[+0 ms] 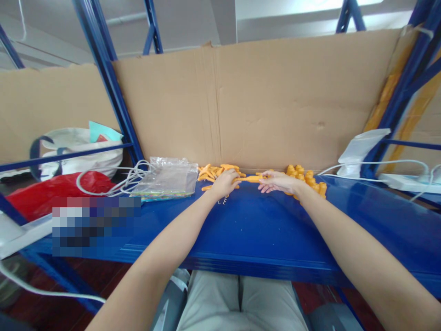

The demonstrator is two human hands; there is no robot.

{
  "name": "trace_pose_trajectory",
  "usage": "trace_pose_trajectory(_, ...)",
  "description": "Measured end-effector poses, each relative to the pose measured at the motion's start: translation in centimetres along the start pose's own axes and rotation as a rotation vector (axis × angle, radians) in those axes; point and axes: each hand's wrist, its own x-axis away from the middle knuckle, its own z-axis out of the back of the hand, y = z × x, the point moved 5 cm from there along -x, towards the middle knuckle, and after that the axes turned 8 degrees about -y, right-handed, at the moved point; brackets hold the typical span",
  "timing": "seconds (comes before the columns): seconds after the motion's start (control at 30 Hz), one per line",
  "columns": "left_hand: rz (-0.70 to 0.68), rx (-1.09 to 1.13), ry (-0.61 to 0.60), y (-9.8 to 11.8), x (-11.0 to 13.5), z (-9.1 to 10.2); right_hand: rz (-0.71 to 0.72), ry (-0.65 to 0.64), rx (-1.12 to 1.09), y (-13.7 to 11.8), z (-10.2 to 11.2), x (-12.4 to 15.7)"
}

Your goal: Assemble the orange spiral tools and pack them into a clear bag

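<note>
Spanning the gap between the hands, the orange piece (pixel 254 178) sits near the far side of the blue table (pixel 255 230). Directions refer to a dial centred on this piece, with 12 o'clock pointing away from the person.

Left hand (pixel 225 184): at 9 o'clock, palm down over the pile (pixel 206 173) of orange parts. Its fingers are curled, with the piece's near end at the tips; the exact grip is hidden.

Right hand (pixel 278 182): at 3 o'clock. Thumb and forefinger close on the opposite end; the other fingers are loosely bent and slightly spread.

Surroundings: thin metal spirals (pixel 225 200) show at 8 o'clock, just below the left hand. Orange cylinders (pixel 299 176) stand grouped at 3 o'clock, behind and beside the right wrist. Clear bags (pixel 168 177) lie at 9 o'clock, beyond the pile. Cardboard (pixel 275 101) forms the backing at 12 o'clock.
</note>
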Motion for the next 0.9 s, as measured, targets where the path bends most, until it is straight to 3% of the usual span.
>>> trace_pose_trajectory(0.27, -0.029, -0.004, 0.019, -0.2, 0.0, -0.1, -0.156, 0.039, 0.009, 1.1, -0.2, -1.1)
trace_pose_trajectory(0.53, -0.049, 0.004, 0.016, 0.0, 0.1, 0.2, 0.02, 0.022, -0.013, 0.0, -0.2, -0.2)
trace_pose_trajectory(0.9, -0.075, -0.009, 0.016, 0.0, 0.2, 0.0, -0.024, 0.026, 0.049, -0.3, -0.7, -0.4)
